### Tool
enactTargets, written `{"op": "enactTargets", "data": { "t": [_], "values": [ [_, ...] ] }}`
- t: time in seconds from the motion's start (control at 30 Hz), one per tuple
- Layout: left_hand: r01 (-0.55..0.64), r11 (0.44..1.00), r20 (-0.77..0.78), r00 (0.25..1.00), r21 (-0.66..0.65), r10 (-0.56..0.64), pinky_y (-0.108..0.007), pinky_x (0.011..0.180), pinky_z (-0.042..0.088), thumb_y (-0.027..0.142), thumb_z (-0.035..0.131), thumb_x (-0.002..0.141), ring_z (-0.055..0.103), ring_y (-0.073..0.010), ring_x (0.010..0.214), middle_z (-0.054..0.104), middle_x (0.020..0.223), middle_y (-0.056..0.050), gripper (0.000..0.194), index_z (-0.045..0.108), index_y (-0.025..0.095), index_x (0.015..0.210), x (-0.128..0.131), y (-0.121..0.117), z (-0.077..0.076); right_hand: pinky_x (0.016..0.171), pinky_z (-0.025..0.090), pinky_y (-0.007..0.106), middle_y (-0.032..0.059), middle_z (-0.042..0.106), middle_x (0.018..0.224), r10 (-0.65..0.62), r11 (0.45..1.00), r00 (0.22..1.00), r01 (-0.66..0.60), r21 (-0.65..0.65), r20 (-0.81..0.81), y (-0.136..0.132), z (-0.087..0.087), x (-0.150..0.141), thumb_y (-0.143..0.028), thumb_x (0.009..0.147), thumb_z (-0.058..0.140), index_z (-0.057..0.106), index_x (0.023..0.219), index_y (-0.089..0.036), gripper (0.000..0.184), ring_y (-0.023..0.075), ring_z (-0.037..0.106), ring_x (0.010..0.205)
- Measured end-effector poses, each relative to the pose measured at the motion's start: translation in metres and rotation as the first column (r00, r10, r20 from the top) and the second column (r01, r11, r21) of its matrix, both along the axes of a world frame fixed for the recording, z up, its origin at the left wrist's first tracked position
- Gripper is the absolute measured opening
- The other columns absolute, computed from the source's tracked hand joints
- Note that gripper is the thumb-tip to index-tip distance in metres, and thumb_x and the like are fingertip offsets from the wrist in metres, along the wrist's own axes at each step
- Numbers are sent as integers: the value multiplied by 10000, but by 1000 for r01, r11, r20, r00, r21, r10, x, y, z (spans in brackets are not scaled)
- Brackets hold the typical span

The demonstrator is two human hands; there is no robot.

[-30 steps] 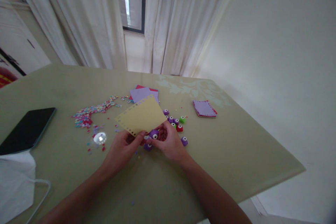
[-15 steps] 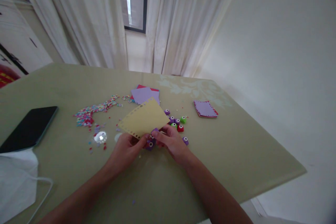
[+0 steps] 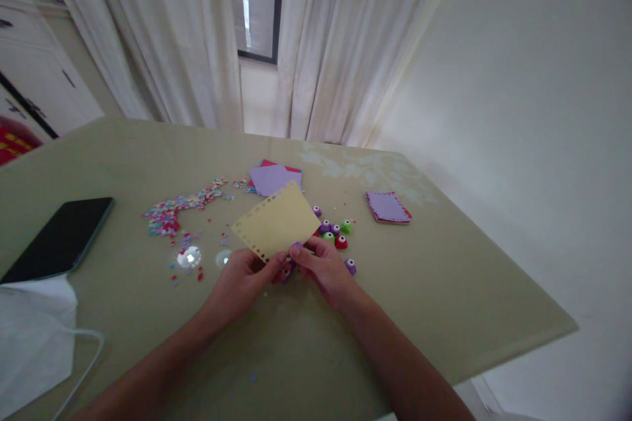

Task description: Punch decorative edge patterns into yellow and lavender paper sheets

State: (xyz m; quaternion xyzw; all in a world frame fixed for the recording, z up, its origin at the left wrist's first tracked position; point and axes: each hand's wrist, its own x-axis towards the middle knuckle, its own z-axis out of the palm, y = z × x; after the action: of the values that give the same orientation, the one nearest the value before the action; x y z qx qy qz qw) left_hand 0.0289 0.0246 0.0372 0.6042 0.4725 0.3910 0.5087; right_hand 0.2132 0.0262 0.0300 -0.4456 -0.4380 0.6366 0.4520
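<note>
My left hand pinches the near edge of a yellow paper sheet whose edges carry rows of punched holes. The sheet is lifted off the olive-green table and tilts away from me. My right hand is closed on a small purple paper punch at the sheet's near right corner. Several more small punches, purple, green and red, lie just beyond my right hand, and one purple punch sits to its right.
Punched confetti is scattered at the left. A stack of purple and red papers lies behind the sheet; another small stack sits to the right. A black phone and a white face mask lie at the left edge.
The right hand has closed on the purple punch and brought it under the yellow sheet's corner. The sheet has shifted slightly right and the view has drifted a little.
</note>
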Motion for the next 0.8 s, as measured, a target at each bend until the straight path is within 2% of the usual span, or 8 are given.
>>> {"op": "enactTargets", "data": {
  "t": [0.23,0.47,0.53,0.67,0.8],
  "values": [
    [21,1000,-12,1000,2,-21,-260,498,436,586,676,879,621,-189,510,720,574,-45,465,734,213,608,0,0,-1,498,211,268,-1,651,710,-11,999,999,10,-37,-30,0,-2,0,-605,685,927,751,869,-172,502,83,361,518],
    [42,999,-12,999,19,-41,-257,517,431,570,667,898,627,-185,540,733,613,-52,455,746,201,645,-2,1,-4,501,216,261,-10,664,720,-21,998,997,17,-53,-78,-1,3,-2,-561,632,972,764,884,-176,505,79,385,522],
    [41,999,-13,999,18,-41,-258,521,434,570,666,900,628,-185,547,742,628,-54,449,757,197,667,-2,1,-5,510,265,251,-3,691,755,-26,998,994,20,-64,-108,-2,2,-3,-543,627,981,773,912,-181,506,88,445,544],
    [40,999,-1,999,15,-40,-266,535,463,561,668,887,636,-191,559,735,623,-49,434,751,193,673,0,1,-6,622,453,278,23,746,822,-30,997,987,20,-70,-156,-2,-3,-5,-525,617,992,787,939,-191,508,147,604,653],
    [42,999,28,999,-2,-42,-281,558,498,554,680,873,663,-207,585,753,656,-53,394,753,195,728,1,1,-7,715,527,316,22,756,816,-41,998,983,31,-58,-179,-3,-6,-7,-446,622,1007,802,961,-201,466,168,642,694]
  ]
}}
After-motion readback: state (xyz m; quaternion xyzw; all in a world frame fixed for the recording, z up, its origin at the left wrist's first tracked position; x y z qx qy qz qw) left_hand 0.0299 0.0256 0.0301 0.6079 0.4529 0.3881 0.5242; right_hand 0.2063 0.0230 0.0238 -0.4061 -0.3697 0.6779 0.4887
